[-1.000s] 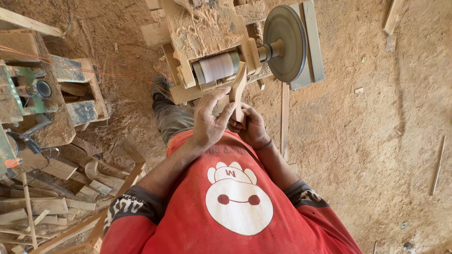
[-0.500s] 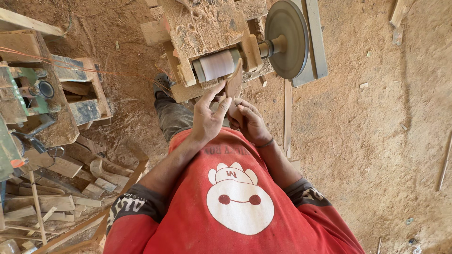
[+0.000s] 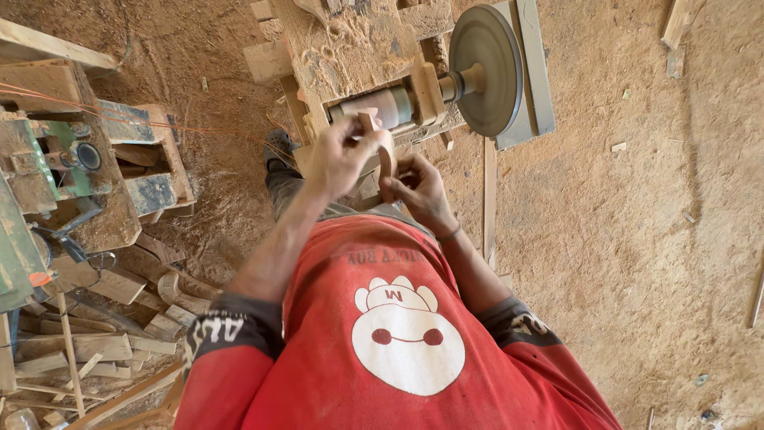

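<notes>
Both hands clamp the wood strip [image 3: 385, 159]: left hand [image 3: 338, 155] closed high on it, right hand [image 3: 418, 183] low, just before the sanding drum [image 3: 374, 105]. Strip looks shaped; smoothing appears underway.

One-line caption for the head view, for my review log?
Both hands, left hand and right hand, hold a small wooden piece against the sanding drum beside a sanding disc.

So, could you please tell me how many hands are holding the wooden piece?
2: the left hand grips the top of the wooden piece, and the right hand holds its lower end, both in front of the sanding drum.
</notes>
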`<state>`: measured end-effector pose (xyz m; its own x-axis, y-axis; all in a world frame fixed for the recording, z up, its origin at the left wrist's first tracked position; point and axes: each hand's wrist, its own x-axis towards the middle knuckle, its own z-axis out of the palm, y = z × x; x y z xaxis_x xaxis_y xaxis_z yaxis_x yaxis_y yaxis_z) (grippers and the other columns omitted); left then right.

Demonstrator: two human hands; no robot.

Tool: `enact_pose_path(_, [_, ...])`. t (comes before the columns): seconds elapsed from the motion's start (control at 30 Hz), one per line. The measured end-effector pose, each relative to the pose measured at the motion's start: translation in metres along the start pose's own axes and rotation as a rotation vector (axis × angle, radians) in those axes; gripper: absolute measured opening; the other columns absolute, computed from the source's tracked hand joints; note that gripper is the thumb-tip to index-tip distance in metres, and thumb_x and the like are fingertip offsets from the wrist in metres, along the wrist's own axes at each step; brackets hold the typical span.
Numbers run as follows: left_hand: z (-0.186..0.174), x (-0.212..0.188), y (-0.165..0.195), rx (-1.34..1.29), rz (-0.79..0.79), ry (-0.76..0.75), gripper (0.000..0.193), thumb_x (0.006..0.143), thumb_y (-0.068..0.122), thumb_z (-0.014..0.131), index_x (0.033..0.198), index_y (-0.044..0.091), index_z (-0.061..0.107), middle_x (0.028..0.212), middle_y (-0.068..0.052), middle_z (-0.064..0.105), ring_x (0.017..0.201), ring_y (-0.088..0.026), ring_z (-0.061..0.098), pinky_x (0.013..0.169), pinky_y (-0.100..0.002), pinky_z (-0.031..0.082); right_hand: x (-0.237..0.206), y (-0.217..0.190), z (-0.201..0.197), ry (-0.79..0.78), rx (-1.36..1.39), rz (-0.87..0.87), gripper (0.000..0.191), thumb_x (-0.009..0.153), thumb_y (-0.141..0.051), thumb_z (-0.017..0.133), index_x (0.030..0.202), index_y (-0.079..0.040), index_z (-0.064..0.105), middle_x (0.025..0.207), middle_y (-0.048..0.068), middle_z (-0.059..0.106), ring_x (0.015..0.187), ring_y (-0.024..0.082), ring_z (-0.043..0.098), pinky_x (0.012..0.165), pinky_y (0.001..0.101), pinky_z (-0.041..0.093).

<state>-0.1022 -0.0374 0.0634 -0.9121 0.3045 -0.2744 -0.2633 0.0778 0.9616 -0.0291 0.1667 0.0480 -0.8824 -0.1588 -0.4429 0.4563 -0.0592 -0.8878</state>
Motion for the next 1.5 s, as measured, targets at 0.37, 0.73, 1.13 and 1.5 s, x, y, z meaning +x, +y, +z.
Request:
enact_pose_path(0.37, [-0.025,0.073,-0.046,0.314,0.241,0.146,0.05,0.095,0.013,0.074,0.138,-0.007,0.056,0.128,-0.023,0.066,0.112,-0.03,0.065,0.096,-0.046,0.053,0.057,0.034,0.006,0.397,-0.533,-0.311,0.034,0.091,-0.01,0.078,0.121,0.003,0.071,0.106,0.012,0.075,0.094,0.018,0.075,0.088,0.0321,0.062])
enact_pose_path(0.73, [-0.019,0.121,-0.054,0.57,0.136,0.321,0.019,0.092,0.023,0.08,0.108,0.013,0.079,0.096,-0.004,0.079,0.088,-0.018,0.067,0.082,-0.037,0.053,0.085,0.014,0.009,0.502,-0.759,-0.378,0.023,0.09,-0.012,0.079,0.109,0.0,0.073,0.098,0.011,0.071,0.084,0.021,0.074,0.077,0.0332,0.059])
enact_pose_path(1.13, [-0.007,0.117,-0.056,0.664,0.393,0.458,0.011,0.09,0.024,0.085,0.095,0.016,0.081,0.1,0.0,0.079,0.098,-0.02,0.06,0.091,-0.035,0.043,0.084,0.017,0.0,0.523,-0.729,-0.393,0.027,0.088,-0.014,0.082,0.108,0.001,0.072,0.095,0.01,0.071,0.081,0.021,0.073,0.074,0.0322,0.059])
enact_pose_path(1.5, [0.01,0.115,-0.058,0.682,0.436,0.417,0.013,0.088,0.025,0.088,0.097,0.017,0.082,0.102,0.001,0.078,0.103,-0.018,0.06,0.098,-0.037,0.039,0.077,0.032,-0.009,0.508,-0.619,-0.308,0.024,0.089,-0.013,0.081,0.107,0.001,0.073,0.099,0.01,0.074,0.086,0.017,0.076,0.079,0.0287,0.062])
